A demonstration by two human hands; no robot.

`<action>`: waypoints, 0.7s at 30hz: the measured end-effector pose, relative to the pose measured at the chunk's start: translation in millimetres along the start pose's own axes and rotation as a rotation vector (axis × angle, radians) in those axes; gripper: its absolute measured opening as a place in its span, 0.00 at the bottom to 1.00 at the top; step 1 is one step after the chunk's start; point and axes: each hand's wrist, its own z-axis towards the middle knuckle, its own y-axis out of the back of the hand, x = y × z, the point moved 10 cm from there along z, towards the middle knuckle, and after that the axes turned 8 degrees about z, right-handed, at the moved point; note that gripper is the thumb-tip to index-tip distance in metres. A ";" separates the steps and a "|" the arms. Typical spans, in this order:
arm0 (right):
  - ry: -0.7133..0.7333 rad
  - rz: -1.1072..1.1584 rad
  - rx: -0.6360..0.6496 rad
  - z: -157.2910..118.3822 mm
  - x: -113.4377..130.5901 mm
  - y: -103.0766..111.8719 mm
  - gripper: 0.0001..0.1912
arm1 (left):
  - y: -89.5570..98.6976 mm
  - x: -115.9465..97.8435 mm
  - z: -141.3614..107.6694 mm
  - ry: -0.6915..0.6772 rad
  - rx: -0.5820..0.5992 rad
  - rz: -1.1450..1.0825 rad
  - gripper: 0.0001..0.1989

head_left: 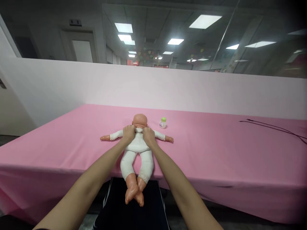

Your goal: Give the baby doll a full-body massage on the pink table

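A baby doll (138, 143) with a white cloth body lies on the pink-covered table, its arms spread sideways and its feet hanging over the near edge. The back of its bald head points away from me, no face showing. My left hand (129, 133) is closed at the doll's left-side shoulder, fingers curled on the white cloth. On the other shoulder, my right hand (149, 135) is likewise closed, with the doll's neck between the two hands. Both sets of fingertips are mostly hidden.
A small jar (163, 123) with a green lid stands just beyond the doll's right-side arm. Thin dark cables (273, 126) lie at the far right of the pink cloth (211, 147). A white wall (168, 89) with glass above borders the table's back.
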 end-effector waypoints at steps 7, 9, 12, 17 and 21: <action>0.127 0.026 0.024 -17.5 13.0 36.6 0.10 | 36.9 -0.9 -14.4 -0.131 0.058 -0.023 0.07; 0.152 0.038 0.005 -24.4 18.9 37.5 0.11 | 35.1 -6.6 -17.5 -0.167 0.081 -0.014 0.06; 0.144 0.054 -0.009 -31.0 23.8 25.4 0.10 | 19.7 -16.5 -18.1 -0.183 0.107 0.021 0.08; 0.072 0.091 -0.002 -25.7 19.5 7.4 0.10 | 6.0 -23.4 -13.1 -0.150 0.105 0.048 0.08; 0.073 0.189 -0.068 -27.6 16.2 27.3 0.14 | 23.8 -18.4 -17.0 -0.174 0.140 -0.016 0.07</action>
